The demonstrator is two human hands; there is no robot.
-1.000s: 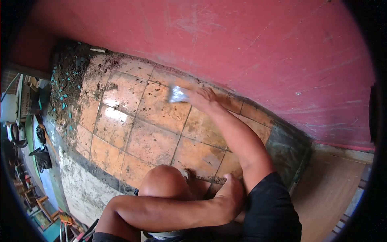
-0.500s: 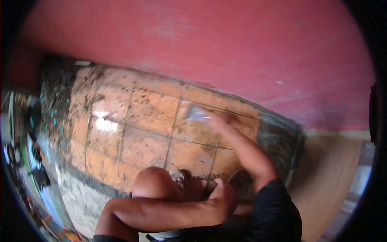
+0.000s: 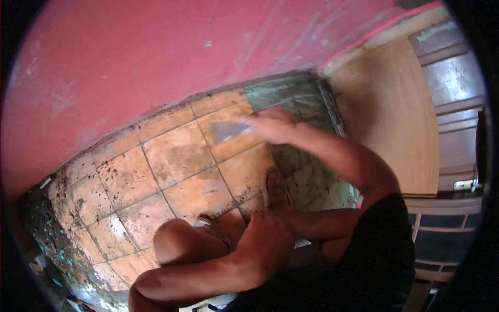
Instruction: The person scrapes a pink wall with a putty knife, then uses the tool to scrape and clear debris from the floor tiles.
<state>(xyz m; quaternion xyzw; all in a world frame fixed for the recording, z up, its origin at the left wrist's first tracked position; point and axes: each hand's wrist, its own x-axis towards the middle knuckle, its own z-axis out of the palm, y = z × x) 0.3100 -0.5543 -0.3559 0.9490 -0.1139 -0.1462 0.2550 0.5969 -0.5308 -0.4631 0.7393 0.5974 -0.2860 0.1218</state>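
My right hand (image 3: 270, 126) is closed around a scraper (image 3: 226, 131) with a wide grey blade, slightly blurred. Its blade lies over the orange floor tiles (image 3: 176, 151), close to the grey, bare-looking corner of the floor. My left hand (image 3: 265, 242) rests low between my bent legs, against my right lower leg; its fingers are mostly hidden. Dark smears and crumbs mark the tiles, thickest toward the left.
A scuffed pink wall (image 3: 135, 67) runs along the far side of the tiles. Dark debris with turquoise bits (image 3: 52, 249) lies at the left. A wooden panel (image 3: 390, 125) stands at the right. My sandalled foot (image 3: 275, 190) is on the tiles.
The view has turned toward the right, bringing the panel and door area into sight. My right hand still holds the scraper, now near the grey corner. My left hand stays by my legs.
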